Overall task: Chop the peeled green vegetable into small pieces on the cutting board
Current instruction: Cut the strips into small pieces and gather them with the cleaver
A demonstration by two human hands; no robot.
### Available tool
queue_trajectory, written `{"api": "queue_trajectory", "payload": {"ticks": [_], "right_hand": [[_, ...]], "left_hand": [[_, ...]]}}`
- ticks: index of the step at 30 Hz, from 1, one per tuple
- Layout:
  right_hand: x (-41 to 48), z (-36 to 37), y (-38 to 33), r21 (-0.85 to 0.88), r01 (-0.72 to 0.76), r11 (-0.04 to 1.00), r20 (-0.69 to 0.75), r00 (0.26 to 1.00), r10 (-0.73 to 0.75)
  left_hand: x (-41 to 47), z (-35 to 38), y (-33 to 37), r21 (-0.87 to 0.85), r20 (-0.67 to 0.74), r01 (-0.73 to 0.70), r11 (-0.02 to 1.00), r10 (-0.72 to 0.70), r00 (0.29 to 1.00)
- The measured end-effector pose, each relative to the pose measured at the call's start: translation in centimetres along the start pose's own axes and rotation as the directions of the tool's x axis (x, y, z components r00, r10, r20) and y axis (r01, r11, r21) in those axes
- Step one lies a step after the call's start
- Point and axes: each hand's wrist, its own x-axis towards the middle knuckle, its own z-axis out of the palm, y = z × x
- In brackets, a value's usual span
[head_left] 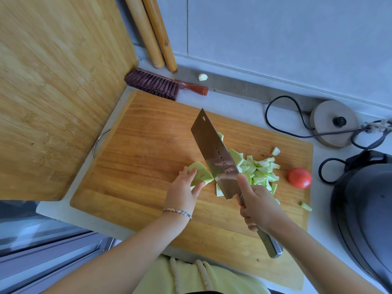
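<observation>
Green vegetable [201, 172], what remains uncut of it, lies on the cutting board [144, 145] just left of the knife [214, 158], its pale cut end touching or nearly touching the blade. It looks like a short stack of flat slabs. Its long axis seems to run leftward away from the knife, roughly across the blade. The left hand [182, 192] covers the far part, so I cannot be sure of its full length.

That hand holds the vegetable down, fingers curled over the top and thumb against the near side. The right hand [258, 206] is wrapped firmly round the knife handle, with the thumb laid up on the flat of the blade. The blade leans with its broad face upward, and its tip points away from the person. Whether the edge has reached the wood I cannot tell.

Right of the knife sits a heap of cut pieces [261, 170], and a tomato [299, 178] lies farther right again.

Chopping is well along, I judge: most is already cut and only this short stub is left. The next stroke calls for moving the blade slightly left and keeping the slice thin. The holding fingertips should draw back too, since they sit close to the blade.
</observation>
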Motion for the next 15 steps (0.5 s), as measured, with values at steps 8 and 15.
{"api": "queue_trajectory", "payload": {"ticks": [8,15], "right_hand": [[-0.1,0.5,0.2,-0.061,-0.004,0.998,0.008,1.0,0.004],[-0.6,0.4,1.4,-0.091,-0.059,0.994,0.033,0.998,0.062]], "left_hand": [[0.0,-0.1,-0.1,0.06,0.021,-0.024,0.998,0.023,1.0],[0.2,-0.2,-0.1,0.05,0.036,-0.023,0.998,0.021,0.999]]}}
